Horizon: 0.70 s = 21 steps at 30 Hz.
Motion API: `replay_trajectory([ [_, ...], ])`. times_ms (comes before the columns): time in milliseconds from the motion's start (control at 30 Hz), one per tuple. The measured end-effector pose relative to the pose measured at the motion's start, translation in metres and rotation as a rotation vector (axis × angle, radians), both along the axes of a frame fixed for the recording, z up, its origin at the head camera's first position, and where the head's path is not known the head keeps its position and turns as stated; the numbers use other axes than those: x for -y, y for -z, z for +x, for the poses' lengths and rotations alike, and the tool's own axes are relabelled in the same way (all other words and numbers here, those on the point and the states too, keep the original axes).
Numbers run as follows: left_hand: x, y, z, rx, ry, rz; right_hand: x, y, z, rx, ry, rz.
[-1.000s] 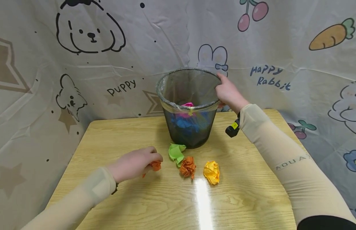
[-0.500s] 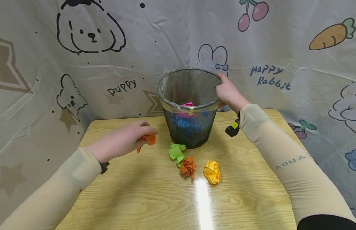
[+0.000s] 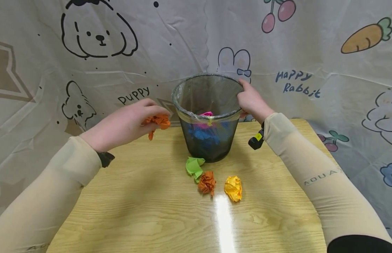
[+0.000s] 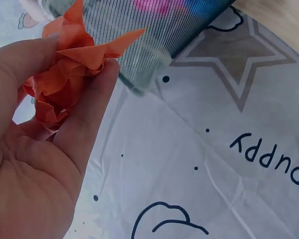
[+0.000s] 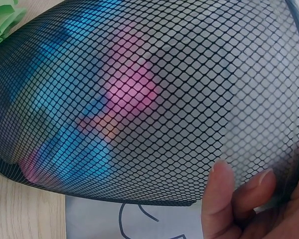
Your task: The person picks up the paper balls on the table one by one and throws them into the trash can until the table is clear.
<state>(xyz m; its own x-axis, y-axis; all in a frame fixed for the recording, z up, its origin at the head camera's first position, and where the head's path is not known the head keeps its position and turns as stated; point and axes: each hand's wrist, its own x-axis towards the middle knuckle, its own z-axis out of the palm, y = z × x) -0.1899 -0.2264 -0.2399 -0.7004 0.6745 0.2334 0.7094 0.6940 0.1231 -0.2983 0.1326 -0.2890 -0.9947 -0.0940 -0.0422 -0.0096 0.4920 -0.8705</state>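
Observation:
My left hand (image 3: pixel 126 121) pinches a crumpled ball of orange paper (image 3: pixel 159 121) between thumb and fingers, raised just left of the wastebasket's rim. The left wrist view shows the same orange paper (image 4: pixel 65 74) caught at the fingertips. With the right hand (image 3: pixel 253 100) I grip the right side of the rim of a black mesh wastebasket (image 3: pixel 211 153), lined with a clear bag. Pink and blue crumpled papers show through its mesh wall (image 5: pixel 189 99). In front of the basket lie a green paper (image 3: pixel 194 167), a brown-orange paper ball (image 3: pixel 207 182) and a yellow paper ball (image 3: pixel 233 188).
The wastebasket stands toward the back of a light wood table (image 3: pixel 135 211). A printed cloth (image 3: pixel 183 28) with cartoon drawings hangs behind and at both sides. A bright strip of reflected light crosses the table's front.
The left hand has risen from the table with the orange paper, moving up and back to about the height of the basket's rim. The right hand keeps its hold on the rim.

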Motion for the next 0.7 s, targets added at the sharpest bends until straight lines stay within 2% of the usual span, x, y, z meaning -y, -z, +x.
replay_trajectory([
  [133, -0.003, -0.012, -0.009, 0.011, 0.005, 0.018, 0.0, -0.001, -0.002, 0.004, 0.002, -0.005],
  [267, -0.007, -0.019, -0.015, 0.008, 0.01, 0.042, 0.001, -0.003, -0.001, 0.01, 0.002, -0.003],
  [500, -0.019, -0.019, -0.029, 0.035, -0.031, 0.072, 0.001, -0.004, 0.0, 0.033, 0.002, 0.013],
  [700, -0.038, -0.021, -0.044, 0.017, -0.035, 0.105, 0.0, -0.002, 0.0, 0.028, 0.002, 0.003],
])
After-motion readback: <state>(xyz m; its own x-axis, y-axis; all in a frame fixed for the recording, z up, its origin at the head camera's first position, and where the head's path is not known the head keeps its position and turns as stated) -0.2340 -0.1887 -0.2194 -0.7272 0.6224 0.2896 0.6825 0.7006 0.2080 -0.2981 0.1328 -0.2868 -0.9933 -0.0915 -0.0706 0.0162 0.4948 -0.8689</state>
